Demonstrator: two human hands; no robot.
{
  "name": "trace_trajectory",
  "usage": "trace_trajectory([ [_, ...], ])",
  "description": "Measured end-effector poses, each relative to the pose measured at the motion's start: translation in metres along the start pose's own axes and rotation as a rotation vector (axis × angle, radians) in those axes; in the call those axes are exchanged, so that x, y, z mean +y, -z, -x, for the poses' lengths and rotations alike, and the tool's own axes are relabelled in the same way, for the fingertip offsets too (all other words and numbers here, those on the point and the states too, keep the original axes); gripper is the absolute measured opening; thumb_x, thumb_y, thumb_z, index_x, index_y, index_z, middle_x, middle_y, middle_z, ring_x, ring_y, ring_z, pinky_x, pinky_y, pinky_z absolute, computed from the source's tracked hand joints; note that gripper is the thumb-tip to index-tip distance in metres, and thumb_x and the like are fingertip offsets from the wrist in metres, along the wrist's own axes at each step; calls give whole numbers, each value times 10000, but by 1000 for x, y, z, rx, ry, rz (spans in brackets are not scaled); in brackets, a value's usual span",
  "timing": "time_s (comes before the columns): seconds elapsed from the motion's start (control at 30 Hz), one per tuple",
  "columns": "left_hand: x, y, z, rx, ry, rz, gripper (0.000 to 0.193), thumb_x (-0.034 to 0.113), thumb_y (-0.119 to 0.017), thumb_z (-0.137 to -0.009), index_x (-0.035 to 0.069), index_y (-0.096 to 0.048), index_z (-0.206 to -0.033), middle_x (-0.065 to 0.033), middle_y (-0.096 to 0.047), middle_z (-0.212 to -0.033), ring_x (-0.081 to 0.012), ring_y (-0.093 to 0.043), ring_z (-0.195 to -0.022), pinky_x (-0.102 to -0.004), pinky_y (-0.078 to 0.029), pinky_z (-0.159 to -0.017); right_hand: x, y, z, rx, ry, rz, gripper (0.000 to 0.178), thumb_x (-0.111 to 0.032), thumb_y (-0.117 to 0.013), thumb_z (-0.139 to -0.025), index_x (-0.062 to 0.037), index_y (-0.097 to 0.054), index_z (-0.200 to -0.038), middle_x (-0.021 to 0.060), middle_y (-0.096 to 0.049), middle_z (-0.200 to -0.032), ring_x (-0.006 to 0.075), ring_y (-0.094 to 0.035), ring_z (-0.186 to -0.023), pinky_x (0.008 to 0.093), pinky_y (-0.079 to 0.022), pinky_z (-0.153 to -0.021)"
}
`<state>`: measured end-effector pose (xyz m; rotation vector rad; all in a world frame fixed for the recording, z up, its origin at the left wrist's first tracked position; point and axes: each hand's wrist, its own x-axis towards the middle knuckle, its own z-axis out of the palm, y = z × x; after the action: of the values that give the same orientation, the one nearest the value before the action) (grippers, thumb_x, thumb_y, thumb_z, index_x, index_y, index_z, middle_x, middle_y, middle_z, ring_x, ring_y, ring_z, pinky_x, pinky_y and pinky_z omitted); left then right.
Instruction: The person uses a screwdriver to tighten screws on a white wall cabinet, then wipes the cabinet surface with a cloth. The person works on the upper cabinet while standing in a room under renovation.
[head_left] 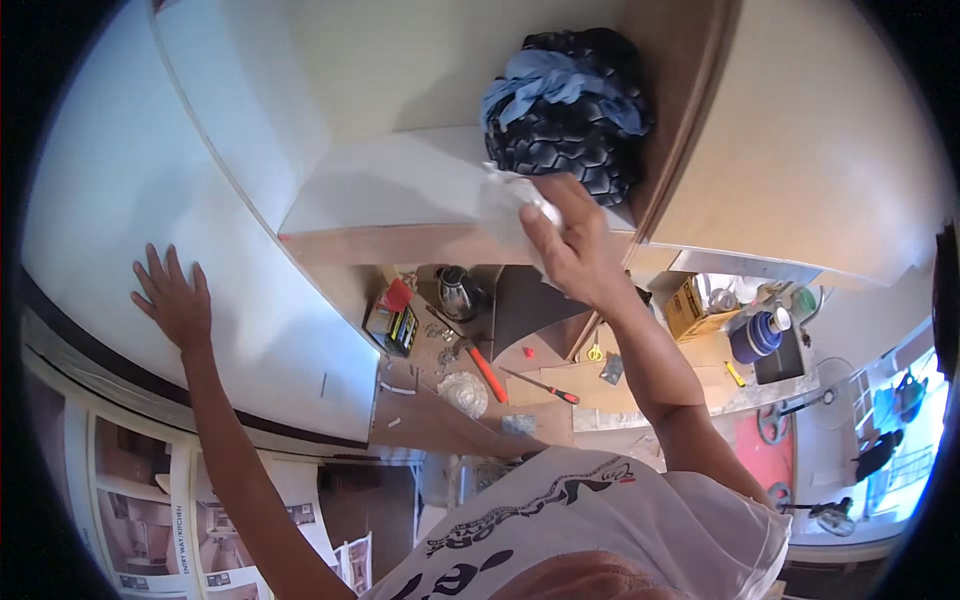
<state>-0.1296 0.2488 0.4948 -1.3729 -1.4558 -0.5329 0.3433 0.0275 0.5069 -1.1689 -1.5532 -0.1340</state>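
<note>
My left hand (180, 305) lies flat with spread fingers against a white cabinet panel (110, 160) on the left. In front of an open cabinet compartment, my right hand (575, 240) grips a crumpled white cloth (530, 200), slightly blurred. Just below the cloth runs the compartment's wooden front edge (400, 243). Behind my right hand, on the shelf (370, 180), sits a black patterned bundle (570, 140) with a blue cloth (550, 80) draped over it.
On the worktop below lie a red-handled hammer (487, 375), a screwdriver (545, 387), yellow scissors (595, 353) and a white plastic bundle (463, 394). A kettle (458, 296), a yellow box (695, 312) and a blue jug (755, 338) stand there too. A fan (830, 385) is at right.
</note>
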Motion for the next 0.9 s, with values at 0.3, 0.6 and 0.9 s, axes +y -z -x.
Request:
trace_trajectory([
  [0.3,20,97,37,-523,456,1424,514,326,-578,-958,24,-502,-1368,-144,-462,-1449,-255,-406,-1354,-395,-292,-1133,-4,-75,39,-189,-382,-651,331,-240,-542,-981,12,-569,-1194,124,-621,-1009,207,-592,-927,338,-472,-842],
  [0.6,175,152,93,-840,495,2195,423,9,-698,-874,-1,-563,-1275,-46,-674,-1060,-126,-636,-924,-259,-527,-830,-7,-139,45,-665,-899,-1447,631,-500,-383,-1031,37,-473,-1348,185,-587,-1244,265,-542,-1193,368,-425,-1022],
  [0.9,28,111,-28,61,168,936,370,142,-631,-920,90,-586,-1284,-177,-658,-1158,-339,-638,-1062,-389,-497,-914,53,-3,-131,532,26,672,852,-516,-769,-751,-19,-452,-1366,315,-470,-1341,458,-435,-1284,508,-381,-1047],
])
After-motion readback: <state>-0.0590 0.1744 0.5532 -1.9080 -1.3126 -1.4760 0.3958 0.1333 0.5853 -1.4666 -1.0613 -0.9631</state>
